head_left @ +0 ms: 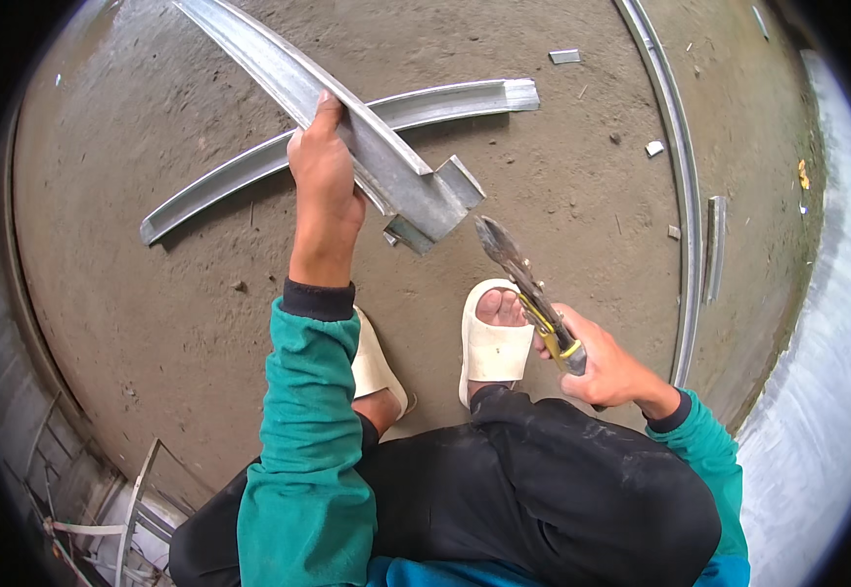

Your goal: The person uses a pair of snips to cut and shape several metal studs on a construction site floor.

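Note:
My left hand point(328, 176) is closed around a galvanized metal channel point(386, 161), thumb on its inner face. The channel runs from the top left toward the middle of the view. At its near end the side flanges are cut, and cut tabs stick out on both sides. In my right hand point(602, 362) is a pair of tin snips point(523, 274) with dark blades and yellow-and-black handles. Their tip points up and left, just short of the channel's cut end and apart from it. Whether the blades are parted is hard to make out.
Beneath the held piece, another metal channel point(220, 186) lies across the rough concrete floor point(152, 313). A long metal track point(680, 176) runs along the right, with a short offcut point(714, 249) beside it. A small metal scrap point(563, 57) lies farther off. Bent metal strips point(132, 509) stand at lower left.

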### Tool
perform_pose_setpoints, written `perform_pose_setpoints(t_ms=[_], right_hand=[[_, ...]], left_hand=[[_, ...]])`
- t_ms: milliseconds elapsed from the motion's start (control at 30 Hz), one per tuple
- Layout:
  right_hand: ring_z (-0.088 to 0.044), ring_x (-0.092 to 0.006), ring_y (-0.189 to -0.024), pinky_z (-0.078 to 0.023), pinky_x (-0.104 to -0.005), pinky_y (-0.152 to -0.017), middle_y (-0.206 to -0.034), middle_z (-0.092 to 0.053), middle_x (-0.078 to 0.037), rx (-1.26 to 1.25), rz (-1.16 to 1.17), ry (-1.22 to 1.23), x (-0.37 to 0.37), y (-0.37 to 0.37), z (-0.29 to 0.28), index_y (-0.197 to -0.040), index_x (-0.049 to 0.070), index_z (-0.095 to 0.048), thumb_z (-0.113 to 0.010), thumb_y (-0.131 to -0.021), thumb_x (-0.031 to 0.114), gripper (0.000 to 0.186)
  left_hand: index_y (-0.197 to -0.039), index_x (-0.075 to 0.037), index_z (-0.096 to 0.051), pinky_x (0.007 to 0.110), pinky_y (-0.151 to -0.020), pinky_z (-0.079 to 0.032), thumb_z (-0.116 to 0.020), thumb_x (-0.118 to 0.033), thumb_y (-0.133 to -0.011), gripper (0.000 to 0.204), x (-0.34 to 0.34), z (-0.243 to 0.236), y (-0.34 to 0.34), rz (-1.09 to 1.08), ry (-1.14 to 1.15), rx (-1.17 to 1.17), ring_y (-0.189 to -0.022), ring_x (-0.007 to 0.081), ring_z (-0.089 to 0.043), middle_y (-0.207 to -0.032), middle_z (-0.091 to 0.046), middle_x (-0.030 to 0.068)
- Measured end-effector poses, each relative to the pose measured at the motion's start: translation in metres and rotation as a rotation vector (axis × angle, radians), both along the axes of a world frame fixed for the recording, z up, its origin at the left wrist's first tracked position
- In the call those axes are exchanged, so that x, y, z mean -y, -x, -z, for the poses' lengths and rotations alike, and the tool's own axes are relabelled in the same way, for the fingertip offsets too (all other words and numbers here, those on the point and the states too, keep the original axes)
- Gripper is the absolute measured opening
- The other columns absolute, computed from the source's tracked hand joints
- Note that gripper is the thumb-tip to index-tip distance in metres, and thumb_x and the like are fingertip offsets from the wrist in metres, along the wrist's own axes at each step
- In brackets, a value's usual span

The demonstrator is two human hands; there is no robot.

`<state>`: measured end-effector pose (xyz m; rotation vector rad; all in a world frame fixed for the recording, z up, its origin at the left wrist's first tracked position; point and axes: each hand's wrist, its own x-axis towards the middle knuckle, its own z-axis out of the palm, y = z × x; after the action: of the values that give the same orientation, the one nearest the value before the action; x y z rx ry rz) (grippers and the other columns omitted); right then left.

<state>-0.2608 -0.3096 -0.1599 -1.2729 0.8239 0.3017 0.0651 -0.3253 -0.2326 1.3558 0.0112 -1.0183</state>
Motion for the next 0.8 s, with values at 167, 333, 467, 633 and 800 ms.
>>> perform_pose_setpoints(t_ms=[167, 333, 467, 633, 800], right_hand=[[-0.057, -0.0248, -0.099, -0.045, -0.0343, -0.089, -0.109, -0.06, -0.014, 0.034, -0.023, 0.052, 0.007, -0.006, 0.005, -0.139, 0.001, -0.038, -0.058, -0.063, 0.007, 0.079], [-0.059, -0.0216, -0.09, -0.048, -0.0315, -0.077, -0.109, -0.061, -0.014, 0.015, -0.058, 0.069, 0.015, -0.013, 0.001, -0.139, 0.002, -0.038, -0.058, -0.063, 0.008, 0.079], [-0.059, -0.0193, -0.08, -0.047, -0.0298, -0.068, -0.108, -0.062, -0.014, 0.025, -0.06, 0.102, 0.013, -0.015, 0.004, -0.139, 0.002, -0.039, -0.058, -0.064, 0.008, 0.078], [-0.058, -0.0191, -0.074, -0.047, -0.0301, -0.065, -0.104, -0.062, -0.014, 0.027, -0.079, 0.145, 0.011, -0.02, 0.005, -0.139, 0.002, -0.038, -0.06, -0.065, 0.009, 0.078], [-0.059, -0.0218, -0.073, -0.047, -0.0325, -0.066, -0.101, -0.063, -0.016, -0.043, -0.068, 0.147, 0.01, -0.021, 0.001, -0.139, 0.001, -0.038, -0.06, -0.066, 0.009, 0.077]], left_hand=[[-0.117, 0.001, -0.058, 0.037, -0.077, -0.055, -0.051, -0.03, -0.102, 0.035, -0.001, -0.004, 0.001, -0.008, -0.003, -0.008, -0.089, 0.0195, -0.063, -0.101, -0.063, 0.0091], [-0.117, 0.001, -0.058, 0.036, -0.076, -0.055, -0.051, -0.029, -0.102, 0.035, -0.001, -0.003, 0.001, -0.01, -0.007, -0.008, -0.088, 0.0193, -0.063, -0.102, -0.063, 0.0093], [-0.117, 0.002, -0.058, 0.036, -0.076, -0.055, -0.05, -0.029, -0.102, 0.035, 0.0, -0.004, 0.002, -0.009, 0.011, -0.001, -0.088, 0.0194, -0.063, -0.101, -0.063, 0.0098], [-0.117, 0.003, -0.057, 0.036, -0.075, -0.056, -0.049, -0.027, -0.103, 0.035, 0.0, -0.007, 0.003, -0.023, 0.005, 0.003, -0.088, 0.0196, -0.063, -0.101, -0.062, 0.0106], [-0.117, 0.004, -0.056, 0.036, -0.076, -0.056, -0.049, -0.028, -0.102, 0.036, 0.001, -0.006, 0.004, -0.011, 0.012, 0.005, -0.088, 0.0201, -0.063, -0.102, -0.062, 0.0113]])
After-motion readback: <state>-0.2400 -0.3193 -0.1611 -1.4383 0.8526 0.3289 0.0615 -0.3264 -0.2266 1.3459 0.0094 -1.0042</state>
